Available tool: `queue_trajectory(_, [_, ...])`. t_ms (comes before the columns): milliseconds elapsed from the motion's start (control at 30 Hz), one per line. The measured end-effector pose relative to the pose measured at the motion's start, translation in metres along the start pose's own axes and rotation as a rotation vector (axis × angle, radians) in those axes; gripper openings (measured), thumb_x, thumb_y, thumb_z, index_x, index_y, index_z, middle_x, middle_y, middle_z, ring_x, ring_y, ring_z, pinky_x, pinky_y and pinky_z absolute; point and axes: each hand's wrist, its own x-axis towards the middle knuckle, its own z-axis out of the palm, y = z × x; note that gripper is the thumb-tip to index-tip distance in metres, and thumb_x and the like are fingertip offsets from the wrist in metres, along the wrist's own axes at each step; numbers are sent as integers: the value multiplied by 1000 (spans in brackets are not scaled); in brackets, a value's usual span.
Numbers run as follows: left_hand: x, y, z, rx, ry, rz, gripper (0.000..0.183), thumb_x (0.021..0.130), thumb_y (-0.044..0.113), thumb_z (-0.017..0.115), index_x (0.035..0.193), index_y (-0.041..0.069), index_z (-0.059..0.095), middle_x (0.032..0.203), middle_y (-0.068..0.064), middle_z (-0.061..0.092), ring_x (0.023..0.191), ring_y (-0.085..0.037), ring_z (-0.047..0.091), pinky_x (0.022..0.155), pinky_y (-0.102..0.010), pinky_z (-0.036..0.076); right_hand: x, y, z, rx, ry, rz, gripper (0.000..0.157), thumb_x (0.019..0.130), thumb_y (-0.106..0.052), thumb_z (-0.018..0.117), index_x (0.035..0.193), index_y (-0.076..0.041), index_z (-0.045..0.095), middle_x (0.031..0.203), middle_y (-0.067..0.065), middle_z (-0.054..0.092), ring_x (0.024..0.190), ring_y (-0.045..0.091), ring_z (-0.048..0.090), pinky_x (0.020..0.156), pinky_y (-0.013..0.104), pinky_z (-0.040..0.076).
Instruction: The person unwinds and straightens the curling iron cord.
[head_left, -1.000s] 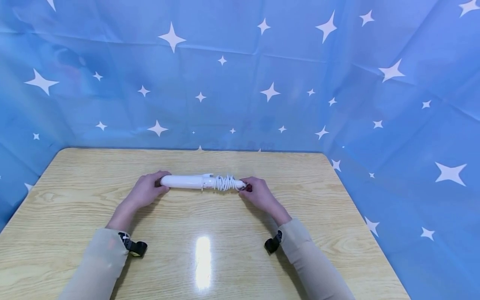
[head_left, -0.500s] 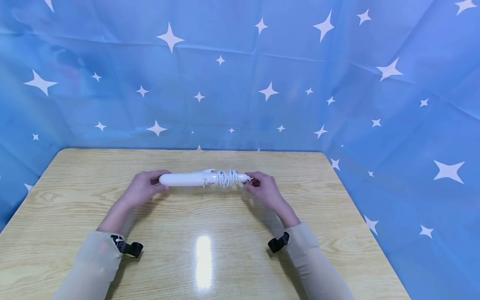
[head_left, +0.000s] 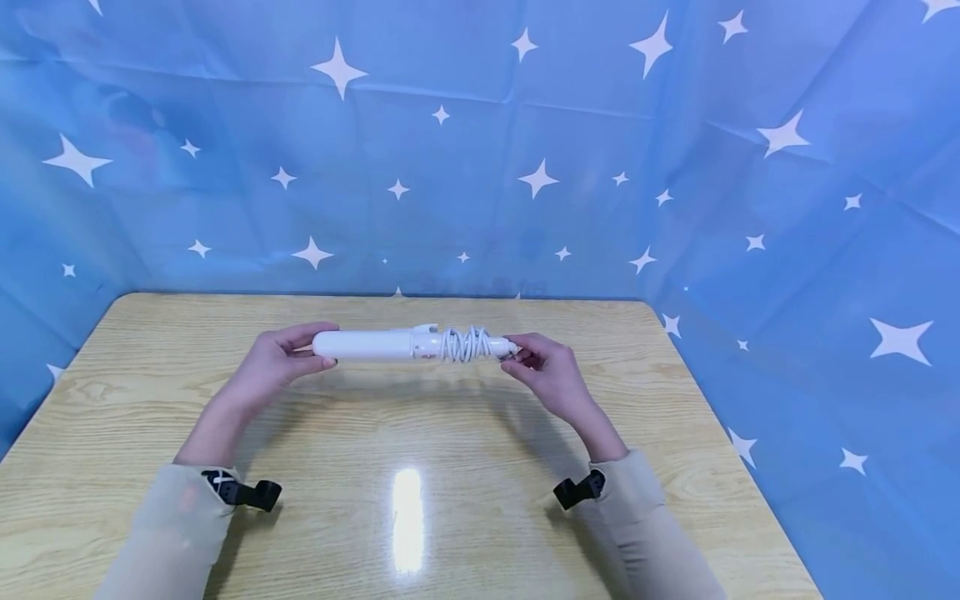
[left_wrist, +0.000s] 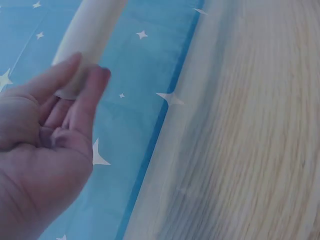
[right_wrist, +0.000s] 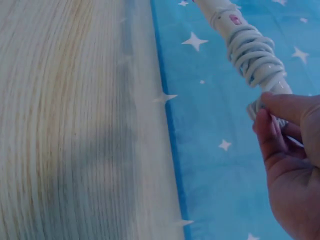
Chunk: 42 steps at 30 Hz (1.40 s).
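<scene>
A white curling iron (head_left: 363,344) is held level above the table, its thick barrel to the left and its handle to the right. Its pale cord (head_left: 465,343) is wound in several loops round the handle. My left hand (head_left: 273,362) grips the barrel's rounded end between thumb and fingers; in the left wrist view the barrel (left_wrist: 92,35) rises from those fingers. With the fingertips, my right hand (head_left: 553,371) pinches the handle's tip, where the cord comes out. A small pink mark shows on the handle (right_wrist: 235,20) in the right wrist view.
The wooden table (head_left: 480,442) carries faint shadows of the arms and the iron, and a bright light reflection (head_left: 407,521). A blue star-patterned cloth (head_left: 465,150) hangs behind it and along the sides. Each wrist wears a black camera mount (head_left: 251,493).
Both hands have raised the curling iron off the tabletop, keeping it level. It looks larger and its shadow has separated. The hands sit slightly farther apart in view.
</scene>
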Motion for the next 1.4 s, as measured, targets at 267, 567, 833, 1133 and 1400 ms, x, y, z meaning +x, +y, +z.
queue_trajectory(267, [-1,4,1,-176,5,17,56,91,11,81,142,5,60,129,-1,64,107,-11,68,92,-23,60,-4,-7,-6,87,33,-8,35,93,-4,77,127,-4,71,96,9,69,74,21,62,58,21,54])
queue_trajectory(567, [0,13,2,-466,-49,49,44,91,-9,72,133,2,66,130,-16,51,104,-23,71,97,-34,58,-4,-11,-8,137,81,-66,38,90,0,78,127,-2,71,88,11,70,68,17,60,54,20,52])
queue_trajectory(833, [2,18,5,-554,-88,111,36,93,-15,65,125,2,70,133,-21,41,107,-28,68,96,-40,59,-2,-11,-8,218,37,-72,38,90,2,77,128,1,70,88,10,69,70,14,63,57,20,55])
queue_trajectory(1133, [1,16,4,-578,-103,153,36,94,-17,63,124,2,71,135,-20,41,114,-32,60,96,-44,59,-2,-15,-11,267,-7,-51,39,92,3,75,130,2,68,91,15,68,71,14,63,58,19,55])
queue_trajectory(1400, [1,17,6,-568,-90,160,37,94,-15,64,122,7,74,133,-18,46,116,-31,58,95,-45,59,-4,-19,-11,218,43,-55,35,90,1,77,125,0,72,90,14,71,69,16,64,54,20,54])
